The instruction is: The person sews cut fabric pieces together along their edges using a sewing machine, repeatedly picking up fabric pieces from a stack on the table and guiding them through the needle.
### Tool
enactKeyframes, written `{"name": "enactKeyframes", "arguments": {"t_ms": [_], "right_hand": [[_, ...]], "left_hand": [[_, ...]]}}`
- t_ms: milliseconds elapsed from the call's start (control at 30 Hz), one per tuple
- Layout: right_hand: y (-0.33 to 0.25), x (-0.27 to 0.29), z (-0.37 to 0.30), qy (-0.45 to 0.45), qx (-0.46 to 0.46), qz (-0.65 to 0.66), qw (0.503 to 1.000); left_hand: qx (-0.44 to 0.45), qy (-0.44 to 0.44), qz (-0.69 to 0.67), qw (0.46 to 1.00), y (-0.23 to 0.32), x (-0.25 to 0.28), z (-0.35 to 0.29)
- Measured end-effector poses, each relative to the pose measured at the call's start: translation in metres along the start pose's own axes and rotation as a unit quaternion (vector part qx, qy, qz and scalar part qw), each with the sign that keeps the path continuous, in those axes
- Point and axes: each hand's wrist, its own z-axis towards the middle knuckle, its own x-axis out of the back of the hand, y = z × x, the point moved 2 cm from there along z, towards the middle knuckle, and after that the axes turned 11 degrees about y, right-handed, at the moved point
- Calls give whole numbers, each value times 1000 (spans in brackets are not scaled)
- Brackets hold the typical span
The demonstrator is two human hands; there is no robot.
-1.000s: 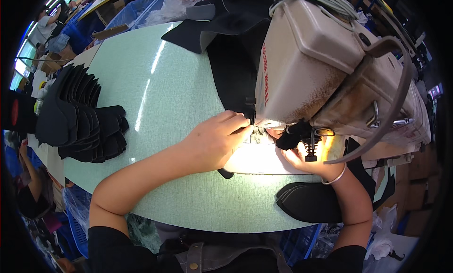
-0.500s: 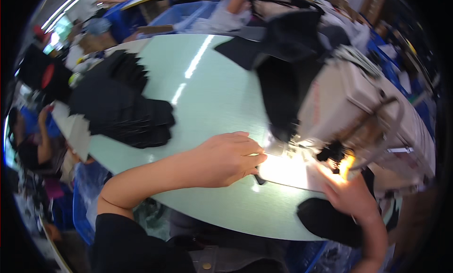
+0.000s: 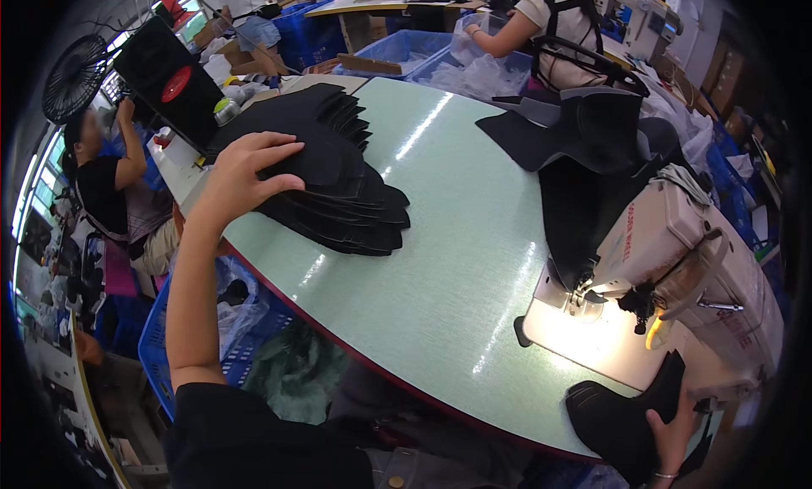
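A thick stack of black cut fabric pieces [image 3: 338,180] lies fanned at the left of the pale green table. My left hand [image 3: 254,172] reaches over its near left side, thumb and fingers apart on the top piece. At the lower right, my right hand [image 3: 672,438] rests on curved black pieces [image 3: 605,413], its thumb spread from its fingers; part of this hand is hidden at the dark rim. Between the hands stands a sewing machine [image 3: 651,235], its lamp lighting the needle area [image 3: 579,299]. Black joined pieces [image 3: 575,210] trail behind the needle.
A blue crate [image 3: 161,354] with plastic bags sits below the table's left edge. Beyond the table stand more blue bins [image 3: 406,45]. One person [image 3: 110,167] is at the left, another [image 3: 550,24] works at the back. A black speaker-like box [image 3: 169,83] stands past the stack.
My left hand has left the needle plate and swung left onto the stack. My right hand has moved down from beside the needle to the black pieces. The view has shifted left.
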Motion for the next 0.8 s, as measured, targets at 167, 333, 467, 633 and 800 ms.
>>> {"name": "enactKeyframes", "arguments": {"t_ms": [167, 333, 467, 633, 800], "right_hand": [[0, -3, -6, 26, -9, 6, 1000], [-9, 11, -22, 221, -3, -75, 972], [-10, 27, -3, 215, 38, 48, 975], [6, 74, -3, 152, -18, 174, 973], [-45, 61, 26, -28, 16, 338, 941]], "left_hand": [[-53, 82, 74, 993, -7, -11, -7], [51, 91, -60, 993, -21, -38, 7], [111, 136, -38, 984, -107, -38, -11], [24, 229, 71, 970, -59, -16, -20], [-91, 55, -99, 989, 114, -34, -27]]}}
